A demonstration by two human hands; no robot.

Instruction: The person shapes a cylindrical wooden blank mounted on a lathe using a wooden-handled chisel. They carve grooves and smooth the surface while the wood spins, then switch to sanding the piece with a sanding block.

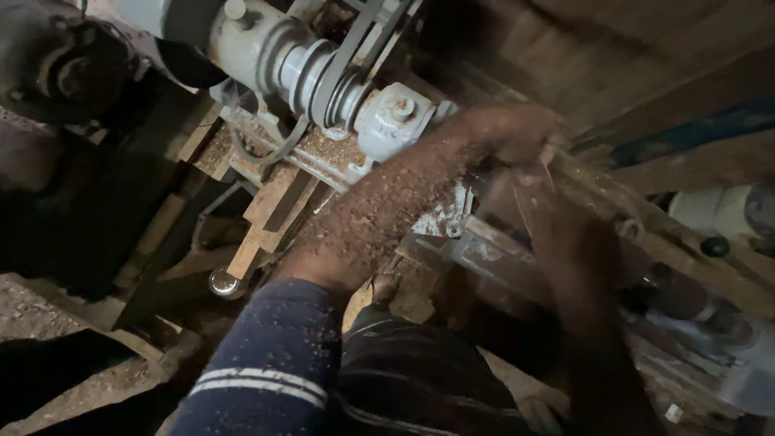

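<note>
Fingers' state: cannot tell on either hand, blurred. Left hand (504,133), sawdust-coated forearm, reaches far onto the metal machine frame (484,250). Right hand (565,230) just right of it on the same frame. Grey pulley shaft (323,69) with belt far left.

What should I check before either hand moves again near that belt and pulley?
1. Left hand apart from the drive belt: ok, it sits right of the bearing block.
2. Left grip: cannot tell, the hand is blurred and what it touches is unclear.
3. Right hand position: cannot tell, blurred; it lies over the metal frame.
4. Belt seated on the pulley: ok, it runs in the grooves.
5. Surfaces clean: not ok, sawdust coats the left forearm and the wooden blocks.
6. Left sleeve near the belt: ok, well below it.
</note>
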